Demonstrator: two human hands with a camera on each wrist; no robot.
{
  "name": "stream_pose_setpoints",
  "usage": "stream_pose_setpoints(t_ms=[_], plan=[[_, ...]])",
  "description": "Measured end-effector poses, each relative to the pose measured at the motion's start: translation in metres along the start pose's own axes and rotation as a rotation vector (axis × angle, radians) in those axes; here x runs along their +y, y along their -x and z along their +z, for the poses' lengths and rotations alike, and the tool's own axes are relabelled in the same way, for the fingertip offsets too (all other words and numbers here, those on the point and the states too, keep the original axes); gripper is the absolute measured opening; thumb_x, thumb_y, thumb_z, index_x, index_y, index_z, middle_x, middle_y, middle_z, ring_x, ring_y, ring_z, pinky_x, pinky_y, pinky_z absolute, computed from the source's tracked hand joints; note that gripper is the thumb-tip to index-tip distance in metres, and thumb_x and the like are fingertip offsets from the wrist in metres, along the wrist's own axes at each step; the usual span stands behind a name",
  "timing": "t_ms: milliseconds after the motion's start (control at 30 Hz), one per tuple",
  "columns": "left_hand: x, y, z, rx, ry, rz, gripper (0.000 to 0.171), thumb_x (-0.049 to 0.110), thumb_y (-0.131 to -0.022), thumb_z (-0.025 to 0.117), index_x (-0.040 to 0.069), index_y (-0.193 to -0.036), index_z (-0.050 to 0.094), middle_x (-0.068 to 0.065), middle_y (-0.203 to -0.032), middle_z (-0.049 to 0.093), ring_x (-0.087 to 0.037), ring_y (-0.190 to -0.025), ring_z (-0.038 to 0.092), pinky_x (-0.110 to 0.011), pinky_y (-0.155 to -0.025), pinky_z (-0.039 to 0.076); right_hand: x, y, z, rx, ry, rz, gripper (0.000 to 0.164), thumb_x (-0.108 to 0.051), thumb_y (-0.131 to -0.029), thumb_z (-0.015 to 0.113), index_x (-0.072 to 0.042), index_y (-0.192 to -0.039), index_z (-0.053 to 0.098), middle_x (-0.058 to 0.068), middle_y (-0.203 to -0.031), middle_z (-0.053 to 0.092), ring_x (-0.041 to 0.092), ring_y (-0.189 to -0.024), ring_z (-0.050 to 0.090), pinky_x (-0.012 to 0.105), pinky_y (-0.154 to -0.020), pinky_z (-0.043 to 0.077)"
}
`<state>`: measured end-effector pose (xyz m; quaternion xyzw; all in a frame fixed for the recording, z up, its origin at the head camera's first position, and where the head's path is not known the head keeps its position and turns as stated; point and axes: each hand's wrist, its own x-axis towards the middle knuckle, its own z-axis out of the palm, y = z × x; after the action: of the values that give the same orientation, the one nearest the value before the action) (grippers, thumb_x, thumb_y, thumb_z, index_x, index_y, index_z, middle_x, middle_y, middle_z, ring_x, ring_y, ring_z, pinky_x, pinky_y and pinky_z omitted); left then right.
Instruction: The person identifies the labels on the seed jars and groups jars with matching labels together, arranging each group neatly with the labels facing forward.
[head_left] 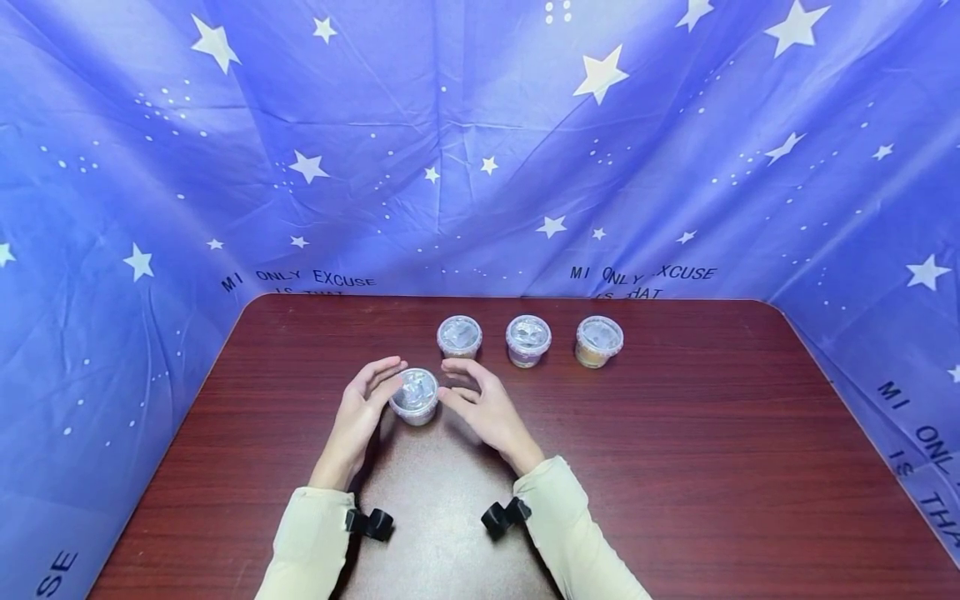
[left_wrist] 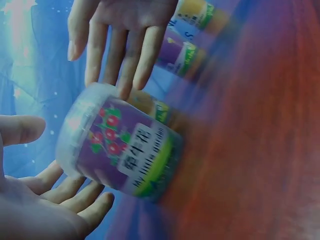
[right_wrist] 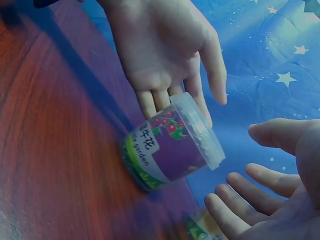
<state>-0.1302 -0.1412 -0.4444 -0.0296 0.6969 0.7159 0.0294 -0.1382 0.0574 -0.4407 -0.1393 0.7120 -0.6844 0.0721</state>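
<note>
My left fingers (head_left: 378, 369) and right fingers (head_left: 469, 371) stand loosely apart, flanking a lidded tub (left_wrist: 121, 150) between them on the bench (head_left: 712, 467). Likely light, stiff and slick, it is best held just below the lid (head_left: 417, 388).

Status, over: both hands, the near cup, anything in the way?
Left hand and right hand flanking near cup, contact unclear. Cup lidded, upright on table. Three other cups in a row beyond; nothing seen blocking.
</note>
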Motion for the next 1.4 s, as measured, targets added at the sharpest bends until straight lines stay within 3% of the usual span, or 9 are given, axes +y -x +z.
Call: stream_pose_setpoints(t_ms=[100, 300, 533, 667, 867, 1100, 1400], plan=[[0.006, -0.001, 0.002, 0.022, 0.011, 0.046, 0.039, 0.005, -0.1, 0.055, -0.002, -0.138, 0.049, -0.025, -0.141, 0.052, -0.018, -0.125, 0.055, -0.016, -0.1, 0.043, -0.004, 0.001, -0.005, 0.009, 0.004, -0.015, 0.044, -0.003, -0.093, 0.066, 0.009, -0.133, 0.052, 0.028, -0.139, 0.052, 0.041, -0.132, 0.048, 0.049, -0.108, 0.043], [0.019, 0.001, 0.009, 0.059, 0.04, 0.144, 0.037, 0.003, -0.097, 0.058, -0.002, -0.134, 0.052, -0.013, -0.134, 0.058, -0.013, -0.126, 0.053, -0.019, -0.105, 0.041, -0.01, 0.005, -0.013, 0.03, 0.012, -0.04, 0.043, -0.002, -0.094, 0.065, 0.01, -0.133, 0.051, 0.028, -0.138, 0.052, 0.047, -0.127, 0.049, 0.05, -0.107, 0.045], [0.033, 0.008, 0.03, 0.021, 0.099, 0.261, 0.034, -0.001, -0.096, 0.058, -0.002, -0.13, 0.055, -0.018, -0.133, 0.058, -0.02, -0.131, 0.052, -0.025, -0.108, 0.042, -0.011, 0.007, -0.025, 0.071, 0.032, -0.041, 0.041, -0.002, -0.094, 0.064, 0.007, -0.132, 0.053, 0.027, -0.137, 0.054, 0.045, -0.126, 0.052, 0.049, -0.106, 0.046], [0.036, 0.011, 0.047, -0.023, 0.138, 0.255, 0.034, 0.0, -0.096, 0.058, -0.003, -0.129, 0.055, -0.022, -0.133, 0.058, -0.027, -0.13, 0.054, -0.025, -0.107, 0.043, -0.013, 0.007, -0.03, 0.1, 0.029, -0.042, 0.041, 0.0, -0.094, 0.064, 0.008, -0.132, 0.053, 0.028, -0.135, 0.054, 0.043, -0.129, 0.05, 0.048, -0.107, 0.045], [0.028, 0.013, 0.071, -0.074, 0.218, 0.201, 0.037, 0.001, -0.096, 0.057, -0.005, -0.133, 0.051, -0.031, -0.136, 0.054, -0.033, -0.128, 0.054, -0.023, -0.104, 0.045, -0.011, 0.009, -0.037, 0.124, 0.053, -0.036, 0.042, -0.002, -0.094, 0.064, 0.009, -0.133, 0.052, 0.027, -0.135, 0.056, 0.041, -0.128, 0.052, 0.044, -0.107, 0.046], [0.012, 0.015, 0.088, -0.042, 0.232, 0.152, 0.041, -0.002, -0.095, 0.056, -0.006, -0.135, 0.046, -0.028, -0.136, 0.055, -0.032, -0.127, 0.055, -0.02, -0.098, 0.048, -0.004, 0.01, -0.042, 0.146, 0.07, -0.016, 0.041, -0.003, -0.094, 0.064, 0.009, -0.132, 0.053, 0.025, -0.132, 0.059, 0.037, -0.125, 0.056, 0.044, -0.105, 0.047], [-0.002, 0.013, 0.095, 0.001, 0.165, 0.204, 0.04, -0.007, -0.095, 0.051, -0.012, -0.135, 0.045, -0.033, -0.138, 0.05, -0.042, -0.132, 0.048, -0.017, -0.101, 0.045, 0.005, 0.007, -0.045, 0.135, 0.075, -0.032, 0.046, -0.006, -0.094, 0.063, 0.013, -0.134, 0.049, 0.031, -0.136, 0.053, 0.043, -0.128, 0.051, 0.045, -0.107, 0.045]])
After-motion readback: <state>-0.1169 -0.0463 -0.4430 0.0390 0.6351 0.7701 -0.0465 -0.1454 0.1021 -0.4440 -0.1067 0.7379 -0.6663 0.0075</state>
